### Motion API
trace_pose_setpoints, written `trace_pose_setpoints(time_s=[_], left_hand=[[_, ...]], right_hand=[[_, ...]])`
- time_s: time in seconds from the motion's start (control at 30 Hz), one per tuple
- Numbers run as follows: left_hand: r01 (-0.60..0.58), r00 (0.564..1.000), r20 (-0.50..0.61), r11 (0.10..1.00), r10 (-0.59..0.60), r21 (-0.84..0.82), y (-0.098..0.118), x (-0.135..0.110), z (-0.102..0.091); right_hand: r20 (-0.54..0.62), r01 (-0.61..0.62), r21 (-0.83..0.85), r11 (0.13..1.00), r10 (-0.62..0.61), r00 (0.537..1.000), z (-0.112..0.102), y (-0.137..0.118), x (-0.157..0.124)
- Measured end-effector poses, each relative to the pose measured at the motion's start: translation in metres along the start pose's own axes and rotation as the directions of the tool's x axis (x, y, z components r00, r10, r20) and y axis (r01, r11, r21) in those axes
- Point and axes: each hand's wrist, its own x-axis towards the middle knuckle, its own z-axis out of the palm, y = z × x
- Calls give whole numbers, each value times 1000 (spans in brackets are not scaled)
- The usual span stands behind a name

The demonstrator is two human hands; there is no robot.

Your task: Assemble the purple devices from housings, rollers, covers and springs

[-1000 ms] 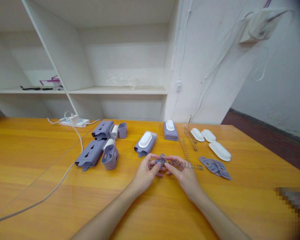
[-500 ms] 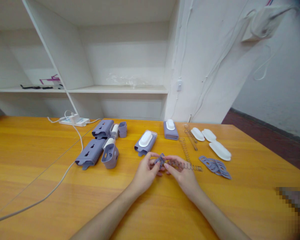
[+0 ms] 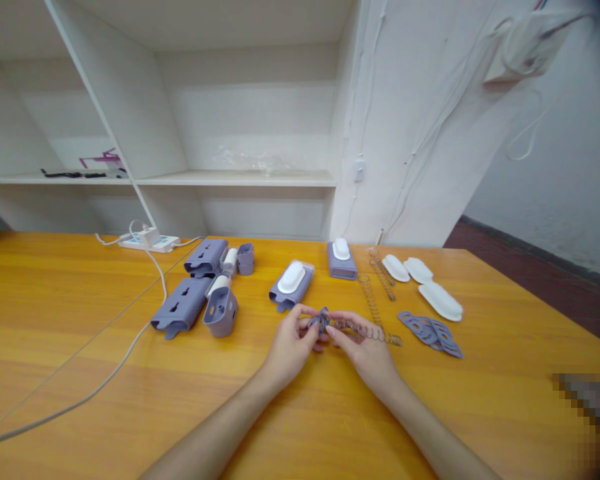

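Between my hands is a small purple plastic piece (image 3: pixel 321 321), partly covered by fingers. My left hand (image 3: pixel 291 343) pinches it from the left. My right hand (image 3: pixel 365 347) grips a metal coil spring (image 3: pixel 349 326) at the end touching the purple piece; its free end sticks out to the right past my knuckles. More loose springs (image 3: pixel 380 272) lie just beyond my right hand. Flat purple oval plates (image 3: pixel 430 333) are heaped to its right. Ahead of my left hand rests a purple case (image 3: pixel 300 288) with a white oval cover (image 3: pixel 291 277) on it.
Further back stands another purple case (image 3: pixel 343 268) with a white part on top. White oval covers (image 3: pixel 441 302) lie at right. At left are more purple housings (image 3: pixel 183 303), purple cups (image 3: pixel 221 320) and a power strip (image 3: pixel 153 243) with cables. A white shelf (image 3: pixel 235 178) stands behind.
The spring's free end has shifted slightly left and down. Both hands stay nearly in place around the purple piece, with small finger movement at the right.
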Motion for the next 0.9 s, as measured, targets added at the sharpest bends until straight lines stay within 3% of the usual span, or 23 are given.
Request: trace_pose_setpoints(time_s=[0.33,0.9], left_hand=[[-35,999,12,999,34,39,-3,0,-1],[7,999,-40,996,-4,85,-4,5,-5]], right_hand=[[25,-12,-14,1000,12,1000,-1,-1,1],[17,-49,-59,997,50,999,2,11,0]])
